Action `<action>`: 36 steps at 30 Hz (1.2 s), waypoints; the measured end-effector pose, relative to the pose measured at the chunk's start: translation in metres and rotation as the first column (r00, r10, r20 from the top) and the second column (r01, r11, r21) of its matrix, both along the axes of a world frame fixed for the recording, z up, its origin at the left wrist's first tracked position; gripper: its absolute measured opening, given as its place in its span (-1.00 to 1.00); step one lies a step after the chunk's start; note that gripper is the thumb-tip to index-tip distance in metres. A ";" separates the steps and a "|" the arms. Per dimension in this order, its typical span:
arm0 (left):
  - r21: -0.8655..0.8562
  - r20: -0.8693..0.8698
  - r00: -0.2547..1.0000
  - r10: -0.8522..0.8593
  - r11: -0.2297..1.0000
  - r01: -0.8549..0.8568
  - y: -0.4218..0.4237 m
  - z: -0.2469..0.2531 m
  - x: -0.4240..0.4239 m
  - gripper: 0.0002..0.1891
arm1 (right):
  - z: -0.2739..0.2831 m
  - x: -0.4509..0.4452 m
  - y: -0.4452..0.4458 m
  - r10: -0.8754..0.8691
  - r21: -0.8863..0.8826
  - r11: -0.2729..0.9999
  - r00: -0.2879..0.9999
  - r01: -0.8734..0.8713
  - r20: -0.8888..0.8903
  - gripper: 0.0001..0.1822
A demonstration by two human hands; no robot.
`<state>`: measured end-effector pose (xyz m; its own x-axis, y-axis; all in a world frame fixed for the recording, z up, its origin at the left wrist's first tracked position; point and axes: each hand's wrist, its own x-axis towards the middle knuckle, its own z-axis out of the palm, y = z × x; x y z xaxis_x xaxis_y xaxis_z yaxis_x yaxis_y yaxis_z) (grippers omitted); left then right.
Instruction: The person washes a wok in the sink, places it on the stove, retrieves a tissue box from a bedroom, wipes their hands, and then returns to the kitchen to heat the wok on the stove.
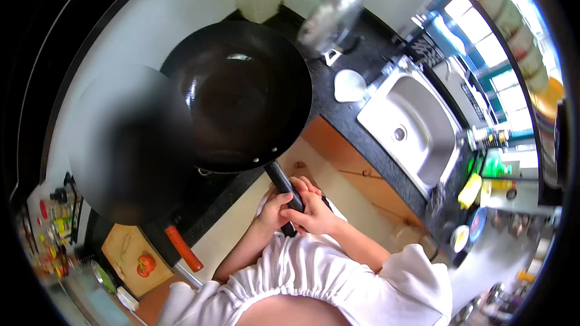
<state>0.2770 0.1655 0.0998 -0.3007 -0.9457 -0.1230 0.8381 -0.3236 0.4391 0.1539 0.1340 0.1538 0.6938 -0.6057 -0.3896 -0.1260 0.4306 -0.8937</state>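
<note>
A large dark wok [240, 99] hangs in front of me, its hollow inside facing me and its long black handle [282, 179] pointing back to my body. My left hand [275, 210] is wrapped around the handle from the left. From the right, my right hand [315, 210] grips the same handle, its thumb beside the left hand's thumb. Both hands are close together at my waist. The handle's end shows below the fingers. Inside the wok I see nothing but reflections, and two rivets sit near the handle.
On the right is a steel sink [428, 131] in a dark countertop [358, 127], with a white cup-like vessel [350, 86] and a shiny metal pot [331, 18] nearby. At lower left lie a cutting board [156, 276] bearing a tomato [146, 265] and a red-orange cylinder [183, 249]. A blurred oval covers the left.
</note>
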 end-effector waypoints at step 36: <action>-0.128 0.337 0.811 -0.478 0.831 0.542 -0.058 0.039 -0.311 -0.86 | -0.026 -0.290 0.043 -0.645 0.635 0.761 0.244 0.130 0.724 -0.65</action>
